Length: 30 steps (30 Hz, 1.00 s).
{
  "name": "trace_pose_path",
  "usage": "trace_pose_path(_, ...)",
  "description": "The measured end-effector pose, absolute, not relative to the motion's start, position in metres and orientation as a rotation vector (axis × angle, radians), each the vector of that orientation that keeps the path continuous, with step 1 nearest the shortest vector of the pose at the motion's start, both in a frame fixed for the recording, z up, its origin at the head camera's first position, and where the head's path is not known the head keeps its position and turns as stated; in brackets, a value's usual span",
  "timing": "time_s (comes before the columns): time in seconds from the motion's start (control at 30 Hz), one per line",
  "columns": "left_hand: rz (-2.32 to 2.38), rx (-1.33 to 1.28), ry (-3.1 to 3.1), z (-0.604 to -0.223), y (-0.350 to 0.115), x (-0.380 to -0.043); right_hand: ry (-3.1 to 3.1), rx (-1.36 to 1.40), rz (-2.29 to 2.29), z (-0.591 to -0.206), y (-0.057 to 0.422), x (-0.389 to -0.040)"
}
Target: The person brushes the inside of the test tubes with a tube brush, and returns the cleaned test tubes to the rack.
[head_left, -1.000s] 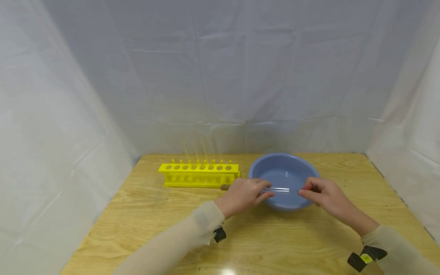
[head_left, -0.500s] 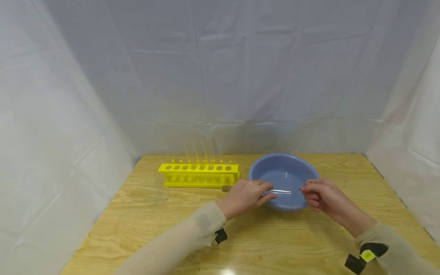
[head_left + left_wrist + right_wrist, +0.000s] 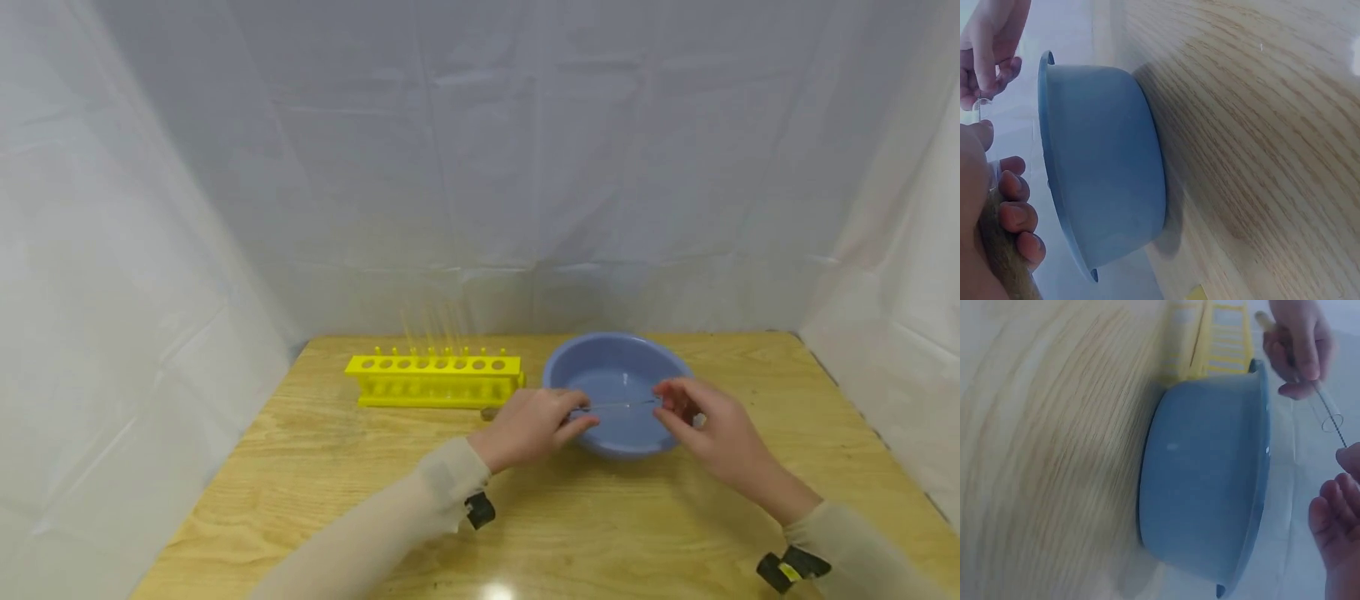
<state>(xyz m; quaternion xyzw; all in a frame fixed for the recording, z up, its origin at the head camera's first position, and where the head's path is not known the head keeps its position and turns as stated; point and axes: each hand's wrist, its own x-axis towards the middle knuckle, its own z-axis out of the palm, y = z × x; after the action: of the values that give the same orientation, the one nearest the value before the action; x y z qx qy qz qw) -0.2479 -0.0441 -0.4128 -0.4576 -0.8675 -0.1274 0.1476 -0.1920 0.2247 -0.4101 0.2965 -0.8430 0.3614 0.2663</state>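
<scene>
Over the blue basin (image 3: pixel 615 367), my left hand (image 3: pixel 534 423) grips a clear glass test tube (image 3: pixel 1324 415) held sideways, its mouth toward the right. Inside the tube lies a test tube brush: brown bristles (image 3: pixel 1005 247) show by the left palm, and a thin twisted wire (image 3: pixel 1335 425) comes out through the mouth. My right hand (image 3: pixel 716 429) pinches the wire's end at the fingertips; the other fingers are loosely bent. In the left wrist view, left fingers (image 3: pixel 1015 215) curl round the tube. The exact pinch is partly hidden by the right thumb.
A yellow test tube rack (image 3: pixel 435 367) stands left of the basin, with several clear tubes (image 3: pixel 431 329) leaning up behind its top. The wooden table (image 3: pixel 600 525) ends at white sheeting (image 3: pixel 480 167) at the back and sides.
My right hand has shifted and turned, its fingers now spread more around the wire's end. The tube in my left hand has tilted slightly; the left hand has barely moved.
</scene>
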Motion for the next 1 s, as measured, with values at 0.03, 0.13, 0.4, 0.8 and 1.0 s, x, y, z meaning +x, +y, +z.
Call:
trace_pose_path(0.03, -0.364, -1.315, -2.508, -0.412, -0.044, -0.248, -2.245, 0.844, 0.898, -0.410, 0.225, -0.193)
trace_pose_path(0.13, -0.350, -1.317, -2.535, -0.412, -0.044, -0.247, -2.167, 0.955, 0.741, -0.410, 0.227, -0.197)
trace_pose_path(0.4, -0.360, -1.332, -2.525, -0.411, -0.045, -0.246, -1.994, 1.072, 0.518, -0.407, 0.228, -0.200)
trace_pose_path(0.8, -0.323, -1.336, -2.439, -0.413, -0.045, -0.247, -2.172, 1.075, 0.695, -0.409, 0.232, -0.197)
trace_pose_path(1.0, -0.271, -1.319, -2.359, -0.414, -0.045, -0.248, -2.443, 0.846, 1.108, -0.407, 0.231, -0.190)
